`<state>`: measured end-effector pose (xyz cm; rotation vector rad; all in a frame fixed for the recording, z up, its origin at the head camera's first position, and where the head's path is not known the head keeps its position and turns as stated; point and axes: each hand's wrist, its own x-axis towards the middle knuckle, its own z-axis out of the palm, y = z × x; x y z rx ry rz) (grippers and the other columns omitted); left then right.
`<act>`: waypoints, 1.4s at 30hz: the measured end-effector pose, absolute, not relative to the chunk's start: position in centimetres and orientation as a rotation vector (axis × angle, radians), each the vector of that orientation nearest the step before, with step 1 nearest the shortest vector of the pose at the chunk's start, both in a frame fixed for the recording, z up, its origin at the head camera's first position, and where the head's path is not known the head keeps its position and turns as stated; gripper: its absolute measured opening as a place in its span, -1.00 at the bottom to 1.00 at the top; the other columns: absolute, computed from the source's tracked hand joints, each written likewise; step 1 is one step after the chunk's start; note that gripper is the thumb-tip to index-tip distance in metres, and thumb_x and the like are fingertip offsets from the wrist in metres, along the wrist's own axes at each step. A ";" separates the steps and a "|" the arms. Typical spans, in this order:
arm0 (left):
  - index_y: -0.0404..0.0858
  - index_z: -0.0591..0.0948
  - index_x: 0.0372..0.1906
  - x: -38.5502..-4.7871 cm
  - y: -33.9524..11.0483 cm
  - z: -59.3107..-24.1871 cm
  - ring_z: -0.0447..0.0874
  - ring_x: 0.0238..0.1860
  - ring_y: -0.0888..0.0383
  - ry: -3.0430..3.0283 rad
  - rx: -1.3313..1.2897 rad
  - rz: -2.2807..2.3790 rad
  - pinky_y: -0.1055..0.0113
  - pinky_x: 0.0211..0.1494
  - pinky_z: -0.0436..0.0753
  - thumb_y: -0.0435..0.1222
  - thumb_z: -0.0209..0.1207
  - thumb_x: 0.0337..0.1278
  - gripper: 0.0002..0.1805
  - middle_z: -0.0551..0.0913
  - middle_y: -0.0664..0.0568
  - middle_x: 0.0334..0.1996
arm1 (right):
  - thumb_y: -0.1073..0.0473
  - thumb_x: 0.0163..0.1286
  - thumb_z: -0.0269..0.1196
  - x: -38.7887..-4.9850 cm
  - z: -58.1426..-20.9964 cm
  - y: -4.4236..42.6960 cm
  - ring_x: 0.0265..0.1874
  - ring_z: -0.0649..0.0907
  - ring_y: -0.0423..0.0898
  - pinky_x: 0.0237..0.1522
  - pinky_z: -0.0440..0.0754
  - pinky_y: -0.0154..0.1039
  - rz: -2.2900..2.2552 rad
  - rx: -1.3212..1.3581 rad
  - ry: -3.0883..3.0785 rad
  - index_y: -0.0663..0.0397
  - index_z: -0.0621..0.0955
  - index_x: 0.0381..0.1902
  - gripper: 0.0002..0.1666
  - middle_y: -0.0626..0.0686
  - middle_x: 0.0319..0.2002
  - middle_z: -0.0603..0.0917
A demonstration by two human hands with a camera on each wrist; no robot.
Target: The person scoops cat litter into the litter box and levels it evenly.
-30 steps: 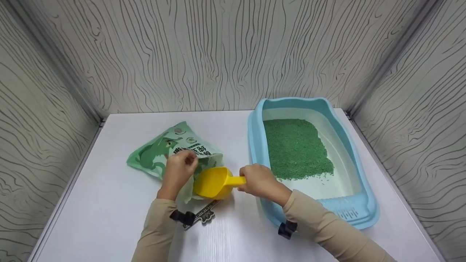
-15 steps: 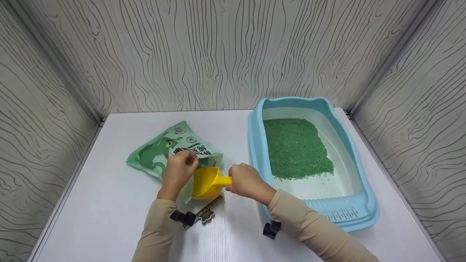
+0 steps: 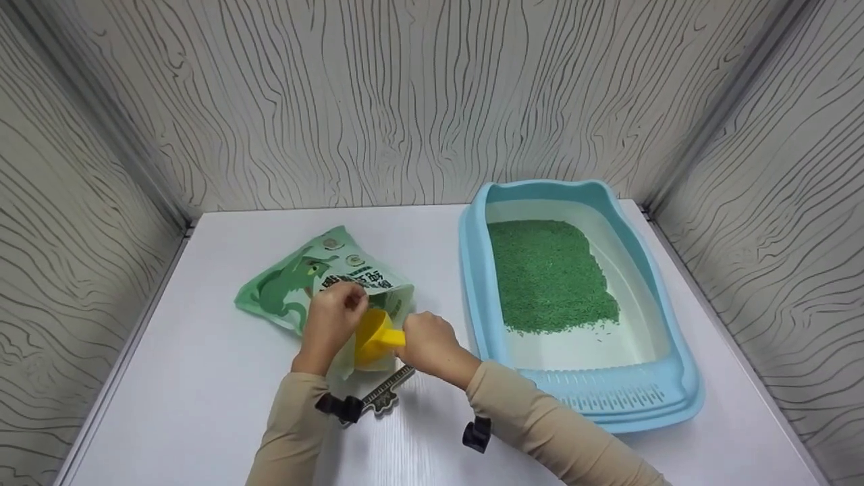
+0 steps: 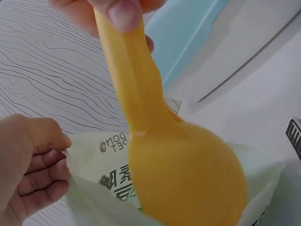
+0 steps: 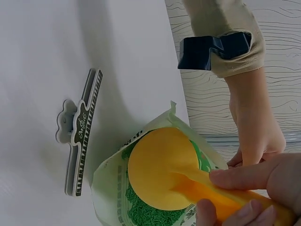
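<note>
A green bag (image 3: pixel 287 283) with a cat picture lies on the table, its mouth facing right. At the upper edge of that mouth, my left hand (image 3: pixel 335 316) pinches the plastic between thumb and fingers. My right hand (image 3: pixel 435 344) grips the handle of a yellow scoop (image 3: pixel 373 336). The scoop's bowl is inside the bag's mouth, partly hidden by the bag wall in the left wrist view. Green pellets (image 5: pixel 146 213) show inside the bag, below the scoop, in the right wrist view. Whether the scoop holds any pellets is hidden.
To the right stands a light blue litter box (image 3: pixel 474 270) with a layer of green pellets (image 3: pixel 553 277) spread over part of its floor. A dark patterned bag clip (image 5: pixel 83 132) lies on the table close to the bag's mouth. Wood-patterned walls (image 3: pixel 378 101) enclose the table.
My right hand has moved left, carrying the scoop deeper into the bag's mouth. My left hand stays nearly still on the bag's edge. More of the clip has come into view.
</note>
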<state>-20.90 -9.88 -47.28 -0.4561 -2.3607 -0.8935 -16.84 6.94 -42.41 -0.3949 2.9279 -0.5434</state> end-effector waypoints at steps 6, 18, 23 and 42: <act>-0.36 0.63 -0.48 -20.8 -9.8 -47.3 0.65 -0.52 0.11 -2.360 -0.456 -0.877 0.35 -0.45 0.68 -0.48 0.29 -0.05 -0.96 0.69 -0.11 -0.53 | 0.09 0.13 0.37 -17.0 -42.8 6.3 -0.60 0.43 -0.12 -0.57 0.36 -0.27 -0.556 -0.357 2.930 0.22 0.59 -0.51 -0.71 0.09 -0.55 0.60; -0.34 0.61 -0.48 -20.6 -9.8 -47.6 0.64 -0.51 0.12 -2.368 -0.473 -0.849 0.35 -0.44 0.67 -0.48 0.29 -0.04 -0.94 0.67 -0.10 -0.53 | 0.10 0.17 0.36 -16.8 -44.3 5.5 -0.61 0.42 -0.13 -0.58 0.33 -0.29 -0.600 -0.371 2.923 0.19 0.57 -0.56 -0.71 0.05 -0.61 0.55; -0.33 0.61 -0.50 -20.6 -9.9 -47.7 0.62 -0.52 0.13 -2.361 -0.491 -0.830 0.34 -0.46 0.66 -0.47 0.29 -0.04 -0.92 0.66 -0.09 -0.54 | 0.08 0.20 0.35 -16.2 -45.6 5.4 -0.61 0.48 -0.14 -0.58 0.36 -0.30 -0.585 -0.428 2.940 0.22 0.62 -0.48 -0.72 0.07 -0.59 0.61; -0.34 0.63 -0.48 -20.6 -10.2 -47.6 0.63 -0.51 0.12 -2.368 -0.449 -0.857 0.34 -0.46 0.67 -0.48 0.29 -0.06 -0.95 0.68 -0.10 -0.53 | 0.10 0.22 0.31 -16.3 -49.1 5.8 -0.60 0.50 -0.08 -0.57 0.39 -0.22 -0.543 -0.283 2.904 0.19 0.60 -0.37 -0.76 0.10 -0.53 0.65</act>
